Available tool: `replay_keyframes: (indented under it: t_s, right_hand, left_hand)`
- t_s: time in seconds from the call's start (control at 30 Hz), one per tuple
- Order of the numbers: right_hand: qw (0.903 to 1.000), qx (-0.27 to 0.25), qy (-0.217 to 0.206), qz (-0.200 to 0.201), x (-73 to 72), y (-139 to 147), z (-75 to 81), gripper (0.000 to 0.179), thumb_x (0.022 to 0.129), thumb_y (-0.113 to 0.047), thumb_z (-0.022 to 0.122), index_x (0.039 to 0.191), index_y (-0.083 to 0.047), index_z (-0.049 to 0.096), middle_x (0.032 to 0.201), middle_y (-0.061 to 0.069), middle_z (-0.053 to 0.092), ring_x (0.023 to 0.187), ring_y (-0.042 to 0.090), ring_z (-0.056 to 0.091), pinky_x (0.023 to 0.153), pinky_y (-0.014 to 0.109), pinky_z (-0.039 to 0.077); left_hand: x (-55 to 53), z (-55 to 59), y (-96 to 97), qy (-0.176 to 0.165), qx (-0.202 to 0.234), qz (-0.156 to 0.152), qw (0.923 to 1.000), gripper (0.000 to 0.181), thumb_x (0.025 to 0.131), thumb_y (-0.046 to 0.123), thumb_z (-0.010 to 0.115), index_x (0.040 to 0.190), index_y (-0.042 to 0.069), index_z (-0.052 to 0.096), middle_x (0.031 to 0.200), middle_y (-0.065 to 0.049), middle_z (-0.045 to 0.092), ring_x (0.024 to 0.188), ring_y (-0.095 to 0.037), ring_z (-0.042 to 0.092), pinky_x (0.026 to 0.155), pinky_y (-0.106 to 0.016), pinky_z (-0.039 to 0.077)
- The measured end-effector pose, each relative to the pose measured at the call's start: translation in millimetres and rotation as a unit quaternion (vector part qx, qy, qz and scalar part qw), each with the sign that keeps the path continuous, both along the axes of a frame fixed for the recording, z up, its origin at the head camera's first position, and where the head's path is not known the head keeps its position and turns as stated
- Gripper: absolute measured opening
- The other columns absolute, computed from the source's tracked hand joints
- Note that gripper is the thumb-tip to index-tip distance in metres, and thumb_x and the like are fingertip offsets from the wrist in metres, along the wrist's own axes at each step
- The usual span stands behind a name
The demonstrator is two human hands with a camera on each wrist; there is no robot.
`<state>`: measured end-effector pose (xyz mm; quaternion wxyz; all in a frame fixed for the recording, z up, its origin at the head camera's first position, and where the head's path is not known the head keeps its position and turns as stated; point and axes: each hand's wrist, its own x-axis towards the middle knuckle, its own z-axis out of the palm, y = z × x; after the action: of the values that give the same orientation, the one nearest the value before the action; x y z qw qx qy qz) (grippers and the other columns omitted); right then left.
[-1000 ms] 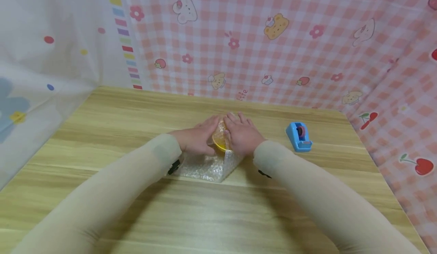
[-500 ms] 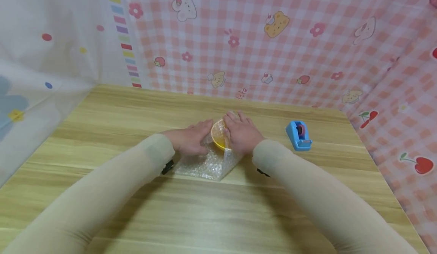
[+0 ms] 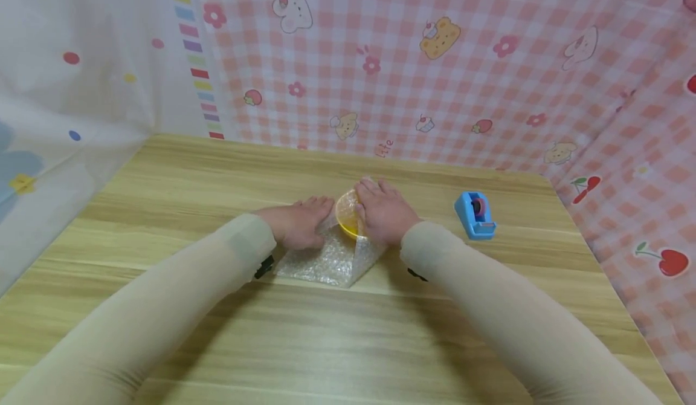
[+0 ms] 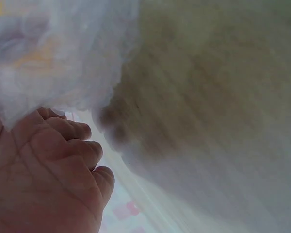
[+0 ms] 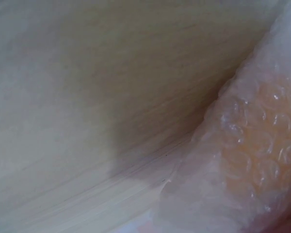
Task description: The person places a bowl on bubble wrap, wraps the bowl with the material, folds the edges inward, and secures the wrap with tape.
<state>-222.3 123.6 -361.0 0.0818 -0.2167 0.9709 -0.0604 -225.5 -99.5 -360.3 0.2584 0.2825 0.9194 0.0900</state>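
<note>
Bubble wrap (image 3: 323, 263) lies on the wood-grain table (image 3: 326, 344) near the middle, between two hands, folded over a yellow round-rimmed container (image 3: 348, 214) that shows through it. At the far left hangs a white plastic sheet (image 3: 109, 18) with coloured dots. Next comes a pale cream left sleeve (image 3: 163, 308), with a black strap (image 3: 264, 267) under its cuff. The left hand (image 3: 298, 222) is at the left side of the wrap, palm down, its fingers extended and side by side; the left wrist view shows the film across the thumb side of the palm. Right of the container, the right hand (image 3: 386, 213) rests on the wrap, its fingers fairly straight and laid over the far part. The right wrist view shows the bubbles close up, tinted orange-yellow from beneath. The right sleeve (image 3: 505, 314) runs to the lower right corner. Well apart on the right stands a light-blue tape dispenser (image 3: 474, 217) with a pinkish roll (image 3: 479, 207). Pink gingham cloth (image 3: 402, 84) printed with cartoon animals and flowers covers the back, continuing along the right side with cherries.
</note>
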Motion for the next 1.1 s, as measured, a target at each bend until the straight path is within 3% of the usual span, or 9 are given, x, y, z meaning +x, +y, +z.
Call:
replay_keyframes:
  t_s: [0.27,0.53,0.9,1.0,1.1]
  right_hand:
    - [1.0,0.005,0.005,-0.003,-1.1,-1,-2.5,0.06,0.115,-0.036,0.031,0.167,-0.006,0.025,0.176,0.012,0.022,0.165,0.03,0.016,0.134,0.051,0.011]
    - [0.9999,0.011,0.004,-0.005,-2.3,-2,-3.1,0.061,0.115,-0.036,0.031,0.167,-0.005,0.024,0.176,0.012,0.021,0.165,0.029,0.015,0.135,0.05,0.009]
    - [0.9996,0.024,0.004,-0.014,-0.9,-5,-0.8,0.061,0.115,-0.036,0.03,0.167,-0.004,0.024,0.176,0.012,0.022,0.165,0.027,0.015,0.135,0.049,0.008]
    - [0.9996,0.022,0.007,-0.018,0.1,-7,-0.2,0.061,0.115,-0.036,0.031,0.167,-0.003,0.024,0.176,0.013,0.022,0.165,0.027,0.015,0.135,0.049,0.009]
    - [0.9996,0.017,0.01,-0.02,1.2,-7,0.6,0.061,0.115,-0.035,0.031,0.166,-0.002,0.025,0.176,0.014,0.023,0.165,0.029,0.016,0.135,0.05,0.009]
  left_hand:
    - [-0.9,-2.4,-3.5,0.006,-0.012,-0.005,0.9999,0.093,0.1,0.034,0.058,0.168,0.001,0.004,0.177,-0.019,0.004,0.165,-0.038,0.006,0.134,-0.053,0.01]
    - [-0.4,-0.6,-5.5,-0.006,-0.016,0.013,0.9998,0.089,0.101,0.032,0.057,0.17,0.006,0.005,0.177,-0.017,0.006,0.165,-0.038,0.006,0.133,-0.054,0.009]
    - [-0.4,1.4,-8.2,0.015,-0.028,0.015,0.9994,0.077,0.106,0.033,0.052,0.169,0.007,0.015,0.177,-0.016,0.012,0.164,-0.039,0.013,0.133,-0.054,0.013]
    - [-1.7,1.7,-10.0,0.023,-0.018,0.017,0.9994,0.071,0.105,0.029,0.054,0.167,0.006,0.027,0.175,-0.017,0.021,0.162,-0.039,0.022,0.132,-0.054,0.019]
    - [-2.9,2.9,-11.3,0.041,0.001,0.016,0.9991,0.045,0.102,0.022,0.059,0.143,0.004,0.059,0.152,-0.017,0.057,0.137,-0.035,0.059,0.115,-0.051,0.048]
